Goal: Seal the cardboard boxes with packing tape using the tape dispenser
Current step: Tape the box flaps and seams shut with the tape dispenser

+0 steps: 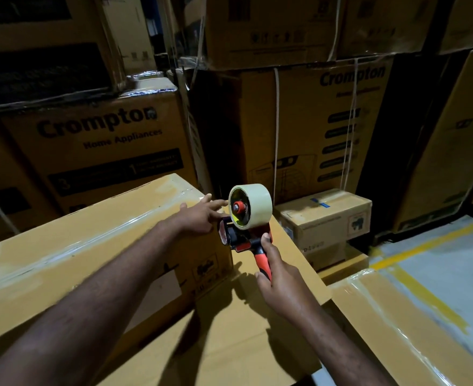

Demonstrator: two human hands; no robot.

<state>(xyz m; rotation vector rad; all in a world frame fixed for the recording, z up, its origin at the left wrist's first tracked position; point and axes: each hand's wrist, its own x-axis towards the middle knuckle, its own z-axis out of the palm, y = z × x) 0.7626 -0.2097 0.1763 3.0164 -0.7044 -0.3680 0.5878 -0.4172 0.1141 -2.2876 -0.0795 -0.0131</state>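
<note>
Hands: two, both bare-armed, reaching in from the lower edge of the frame.
Right hand (pixel 277 277): curled round the handle of the tape dispenser, centre of frame.
Left hand (pixel 199 215): fingers straight and spread, lying flat on the far end of the long box, fingertips just beside the roll.
Tape dispenser (pixel 238 240): one, red and black, held upright against the end of the long box, at its top edge.
Roll of tape (pixel 257 207): one, pale and wide, on a red hub at the top of the dispenser.
Long box (pixel 62 246): one, brown cardboard, closed, running from the left edge to the centre; a glossy clear strip lies along its top. Contents not visible.
Flat box (pixel 243 330): one, plain brown, under the long box and below both forearms.
Taped box (pixel 397 344): one, lower right, with shiny clear strips across it.
Small box (pixel 327 218): one, closed, right of centre, with a blue label on its top.
Stacked boxes (pixel 104 140): many, large, printed "Crompton", filling the upper frame.
Floor (pixel 452 260): grey, at the right, with a yellow line (pixel 424 291).
</note>
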